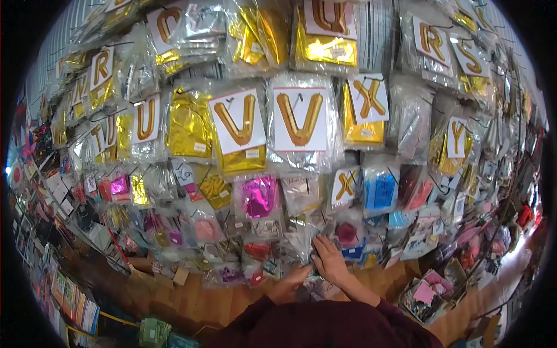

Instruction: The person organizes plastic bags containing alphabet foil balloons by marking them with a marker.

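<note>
Both hands down in the bottom row, nothing pulled free yet.
Right hand (329, 258) lies spread on clear packets (301, 240) at lower centre; left hand (288, 282) curls under them, grip unclear.

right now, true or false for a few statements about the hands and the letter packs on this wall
1. Both hands are at the lowest packs on the wall. True.
2. Two gold V cards hang side by side. True.
3. The X card is left of the V cards. False: it hangs to their right.
4. The left hand is raised to the U card. False: the left hand is low, by the bottom packs.
5. The sleeve is dark red. True.
</note>
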The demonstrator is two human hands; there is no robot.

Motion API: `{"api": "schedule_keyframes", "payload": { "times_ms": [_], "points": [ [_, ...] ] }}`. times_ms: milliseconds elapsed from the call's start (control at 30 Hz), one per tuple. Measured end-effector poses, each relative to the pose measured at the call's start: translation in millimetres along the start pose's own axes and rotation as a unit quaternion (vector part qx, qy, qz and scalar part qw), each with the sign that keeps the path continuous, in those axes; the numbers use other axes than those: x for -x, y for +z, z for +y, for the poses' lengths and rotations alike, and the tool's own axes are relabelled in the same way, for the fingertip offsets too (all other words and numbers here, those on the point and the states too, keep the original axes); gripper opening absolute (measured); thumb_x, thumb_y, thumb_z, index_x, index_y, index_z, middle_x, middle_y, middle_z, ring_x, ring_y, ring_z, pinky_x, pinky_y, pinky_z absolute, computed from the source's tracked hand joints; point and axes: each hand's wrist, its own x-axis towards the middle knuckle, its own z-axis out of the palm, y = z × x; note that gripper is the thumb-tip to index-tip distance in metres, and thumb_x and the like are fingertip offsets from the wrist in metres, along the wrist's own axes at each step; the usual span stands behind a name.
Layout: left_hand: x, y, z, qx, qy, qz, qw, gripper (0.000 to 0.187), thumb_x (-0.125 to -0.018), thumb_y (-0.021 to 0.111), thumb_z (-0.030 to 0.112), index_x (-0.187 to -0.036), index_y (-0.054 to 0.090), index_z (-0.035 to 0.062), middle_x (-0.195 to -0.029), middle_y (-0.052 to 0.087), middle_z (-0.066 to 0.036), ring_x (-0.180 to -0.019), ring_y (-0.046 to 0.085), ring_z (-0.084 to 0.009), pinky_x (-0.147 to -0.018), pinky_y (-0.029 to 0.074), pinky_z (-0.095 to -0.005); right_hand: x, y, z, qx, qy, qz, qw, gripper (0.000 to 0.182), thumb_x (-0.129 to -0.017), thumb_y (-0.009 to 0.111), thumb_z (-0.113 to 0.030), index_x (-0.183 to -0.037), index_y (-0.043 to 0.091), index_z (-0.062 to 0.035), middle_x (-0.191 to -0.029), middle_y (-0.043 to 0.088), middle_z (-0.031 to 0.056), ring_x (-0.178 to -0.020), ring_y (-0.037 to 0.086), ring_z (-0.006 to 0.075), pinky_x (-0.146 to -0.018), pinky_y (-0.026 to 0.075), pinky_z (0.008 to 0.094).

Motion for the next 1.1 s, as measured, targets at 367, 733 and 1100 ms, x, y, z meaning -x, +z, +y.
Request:
{"api": "schedule_keyframes", "payload": {
  "times_ms": [367,733,1100],
  "points": [
    [68,9,94,0.302,-0.055,-0.044,0.951,0.035,-0.085,0.044,0.023,-0.114,0.046,0.0023,-0.105,0.055,-0.009,-0.092,0.056,-0.0185,-0.078,0.046,-0.0309,2,4,123,-0.199,0.182,0.055,0.961,0.022,-0.082,0.049,-0.014,-0.096,0.057,0.001,-0.091,0.06,0.0104,-0.084,0.054,0.0159,-0.076,0.041,0.0269],
    [43,-1,67,0.492,0.02,-0.066,0.868,0.042,-0.086,0.041,0.032,-0.113,0.044,0.0005,-0.107,0.053,-0.01,-0.095,0.053,-0.0222,-0.086,0.041,-0.0354,11,13,-55,0.078,0.029,-0.003,0.997,0.048,-0.074,0.054,-0.007,-0.119,0.041,-0.0036,-0.125,0.036,0.0205,-0.117,0.035,0.0325,-0.096,0.028,0.0402],
    [44,-12,55,0.562,0.064,-0.031,0.824,0.04,-0.086,0.039,0.031,-0.112,0.046,0.0008,-0.107,0.054,-0.01,-0.097,0.052,-0.0243,-0.085,0.04,-0.0368,96,52,74,-0.317,0.418,0.062,0.849,0.024,-0.079,0.048,-0.014,-0.097,0.055,0.0001,-0.079,0.058,0.0118,-0.069,0.056,0.0254,-0.06,0.044,0.0317]
  ]
}}
